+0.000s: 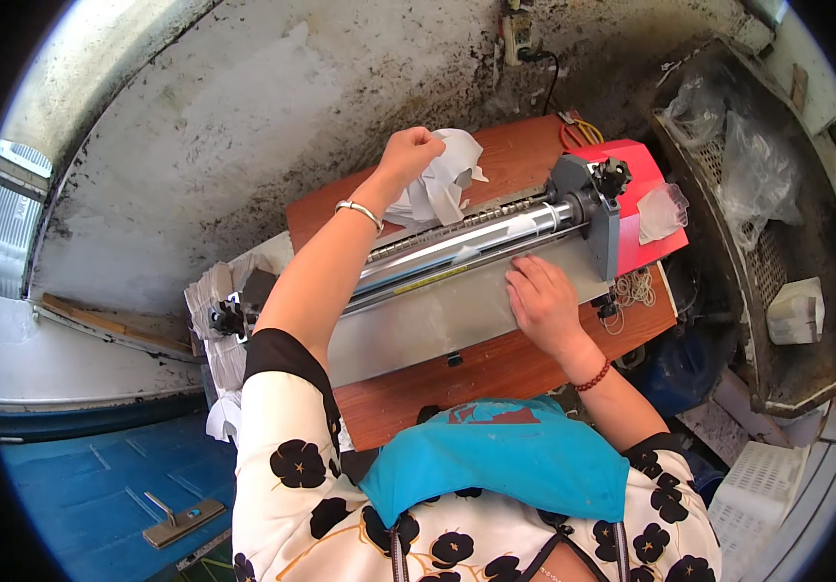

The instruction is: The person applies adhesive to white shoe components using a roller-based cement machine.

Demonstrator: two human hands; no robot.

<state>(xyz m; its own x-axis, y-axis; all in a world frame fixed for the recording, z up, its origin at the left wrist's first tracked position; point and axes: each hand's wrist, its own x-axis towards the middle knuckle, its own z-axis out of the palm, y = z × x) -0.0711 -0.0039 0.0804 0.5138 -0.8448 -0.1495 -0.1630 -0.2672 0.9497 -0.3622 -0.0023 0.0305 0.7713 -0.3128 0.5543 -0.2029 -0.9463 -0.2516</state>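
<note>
A roller machine with a red end housing (pixel 623 160) and a long shiny roller (pixel 466 254) lies across the wooden table. My left hand (pixel 410 157) reaches over the machine to its far side. Its fingers are curled closed against a heap of crumpled white sheets (pixel 429 199); what they pinch, if anything, is hidden. Small white scraps (pixel 523 227) lie on the roller. My right hand (pixel 542 299) rests on the machine's flat metal plate (pixel 408 335), fingers laid out and slightly bent, their tips close to the bar in front of the roller. Nothing shows in it.
Stacked white sheets (pixel 212 306) stand at the machine's left end. A black adjusting knob (pixel 614 177) sticks up on the right. A grimy metal trough (pixel 772 373) with clear plastic bags (pixel 757 179) stands at right. The stained wall (pixel 272 126) rises behind the table.
</note>
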